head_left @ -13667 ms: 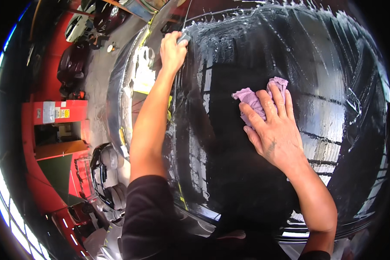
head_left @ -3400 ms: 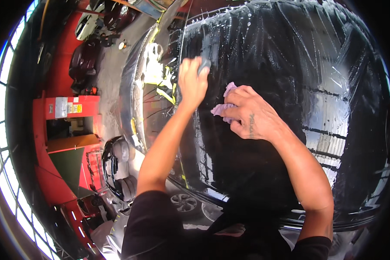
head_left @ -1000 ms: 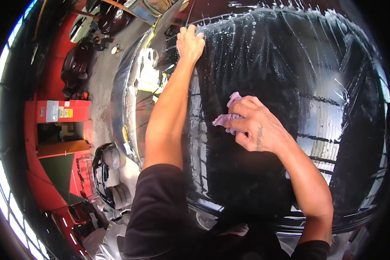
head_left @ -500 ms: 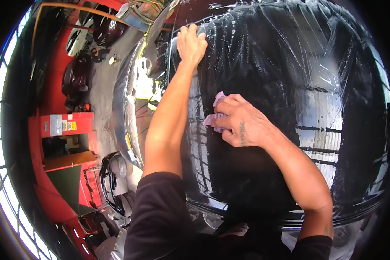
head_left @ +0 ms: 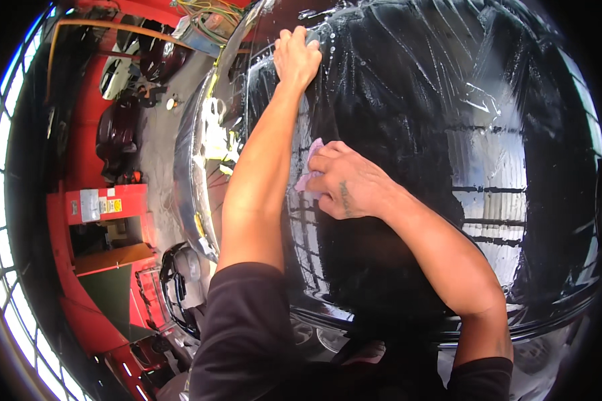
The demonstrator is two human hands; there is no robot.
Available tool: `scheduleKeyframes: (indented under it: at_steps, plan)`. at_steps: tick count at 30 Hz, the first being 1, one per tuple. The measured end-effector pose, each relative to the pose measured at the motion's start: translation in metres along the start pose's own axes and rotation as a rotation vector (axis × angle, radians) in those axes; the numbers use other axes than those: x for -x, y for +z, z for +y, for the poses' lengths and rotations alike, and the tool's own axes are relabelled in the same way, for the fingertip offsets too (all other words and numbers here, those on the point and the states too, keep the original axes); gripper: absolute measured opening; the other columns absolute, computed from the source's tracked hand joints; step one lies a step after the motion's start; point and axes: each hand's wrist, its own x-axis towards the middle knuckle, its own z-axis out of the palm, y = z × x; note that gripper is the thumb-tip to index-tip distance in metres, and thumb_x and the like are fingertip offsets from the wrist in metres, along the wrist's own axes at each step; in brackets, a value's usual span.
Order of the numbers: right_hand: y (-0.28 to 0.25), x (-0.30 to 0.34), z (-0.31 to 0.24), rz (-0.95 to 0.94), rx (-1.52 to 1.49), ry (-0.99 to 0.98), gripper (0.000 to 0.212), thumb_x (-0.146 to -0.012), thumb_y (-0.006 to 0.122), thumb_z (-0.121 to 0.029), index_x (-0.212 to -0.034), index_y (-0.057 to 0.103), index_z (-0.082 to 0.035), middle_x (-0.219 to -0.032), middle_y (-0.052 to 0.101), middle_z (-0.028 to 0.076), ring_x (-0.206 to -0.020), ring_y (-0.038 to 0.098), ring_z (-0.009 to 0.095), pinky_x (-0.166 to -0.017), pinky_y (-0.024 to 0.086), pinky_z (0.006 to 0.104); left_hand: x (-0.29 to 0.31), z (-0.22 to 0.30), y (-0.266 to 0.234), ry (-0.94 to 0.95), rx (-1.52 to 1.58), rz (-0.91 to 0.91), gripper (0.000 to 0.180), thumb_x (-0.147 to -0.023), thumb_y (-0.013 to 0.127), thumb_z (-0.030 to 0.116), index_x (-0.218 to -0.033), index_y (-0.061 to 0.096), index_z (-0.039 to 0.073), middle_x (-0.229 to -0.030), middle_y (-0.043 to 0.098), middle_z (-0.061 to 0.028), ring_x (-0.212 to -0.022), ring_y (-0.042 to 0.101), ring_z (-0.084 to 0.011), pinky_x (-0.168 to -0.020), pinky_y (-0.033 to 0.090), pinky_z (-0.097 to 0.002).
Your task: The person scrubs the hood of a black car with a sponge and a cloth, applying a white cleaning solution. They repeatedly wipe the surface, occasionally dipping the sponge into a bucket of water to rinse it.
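The right hand (head_left: 344, 187) presses a small pink cloth (head_left: 311, 167) on the wet glossy black car panel (head_left: 448, 120); the left hand (head_left: 297, 57) grips its upper edge, red workshop walls (head_left: 107, 200) beyond.

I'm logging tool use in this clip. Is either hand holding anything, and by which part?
The right hand presses a small pink pad onto the wet black car panel, fingers over most of it. The left hand grips the panel's upper edge.

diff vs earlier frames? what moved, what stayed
Right hand slid the pink cloth leftward across the wet black car panel, out of the panel's middle. Left hand dropped beside the cloth, then returned to the panel's upper edge. Cloth stayed gripped throughout.
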Motion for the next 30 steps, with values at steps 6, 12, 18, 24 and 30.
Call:
scheduleKeyframes:
  at_steps: [6, 12, 18, 24, 30]
  plan:
    - [0.006, 0.015, 0.011, -0.021, 0.003, -0.059, 0.015, -0.076, 0.073, -0.020, -0.083, 0.082, -0.010, -0.089, 0.070, 0.007, -0.102, 0.067, 0.027, -0.099, 0.049, 0.0409, 0.142, 0.028, -0.069, 0.239, 0.353, -0.196, 0.031, -0.084, 0.080, 0.015, -0.110, 0.073, -0.001, -0.107, 0.064, -0.0182, -0.102, 0.064, -0.0395, -0.092, 0.053, -0.0475]
    - [0.004, 0.000, -0.008, 0.026, -0.094, -0.050, 0.018, -0.073, 0.075, -0.017, -0.089, 0.083, -0.012, -0.091, 0.071, 0.008, -0.100, 0.068, 0.029, -0.099, 0.049, 0.0400, -0.004, 0.029, -0.015, 0.106, 0.151, -0.102, 0.027, -0.090, 0.078, 0.019, -0.112, 0.071, 0.004, -0.109, 0.064, -0.0184, -0.108, 0.063, -0.0411, -0.093, 0.051, -0.0507]
    - [-0.002, 0.014, 0.019, 0.133, -0.041, -0.030, 0.012, -0.073, 0.072, -0.018, -0.076, 0.081, -0.010, -0.086, 0.072, 0.009, -0.097, 0.068, 0.028, -0.092, 0.050, 0.0417, 0.052, 0.050, -0.015, 0.178, 0.328, -0.190, 0.034, -0.088, 0.077, 0.020, -0.116, 0.072, 0.003, -0.106, 0.063, -0.0185, -0.109, 0.063, -0.0406, -0.096, 0.051, -0.0493]
    - [0.007, 0.009, 0.008, 0.048, -0.051, -0.034, 0.012, -0.074, 0.071, -0.018, -0.076, 0.079, -0.009, -0.089, 0.072, 0.010, -0.097, 0.068, 0.029, -0.093, 0.049, 0.0428, 0.073, 0.052, -0.047, 0.385, 0.297, -0.205, 0.035, -0.083, 0.080, 0.013, -0.114, 0.071, 0.001, -0.105, 0.063, -0.0169, -0.103, 0.062, -0.0399, -0.092, 0.052, -0.0473]
    - [0.004, 0.000, 0.004, 0.053, -0.085, -0.074, 0.019, -0.078, 0.071, -0.018, -0.090, 0.084, -0.010, -0.093, 0.072, 0.010, -0.105, 0.067, 0.029, -0.102, 0.048, 0.0428, -0.024, 0.055, 0.015, 0.140, 0.181, -0.042, 0.031, -0.090, 0.080, 0.023, -0.115, 0.074, 0.006, -0.118, 0.068, -0.0171, -0.114, 0.063, -0.0404, -0.101, 0.051, -0.0500]
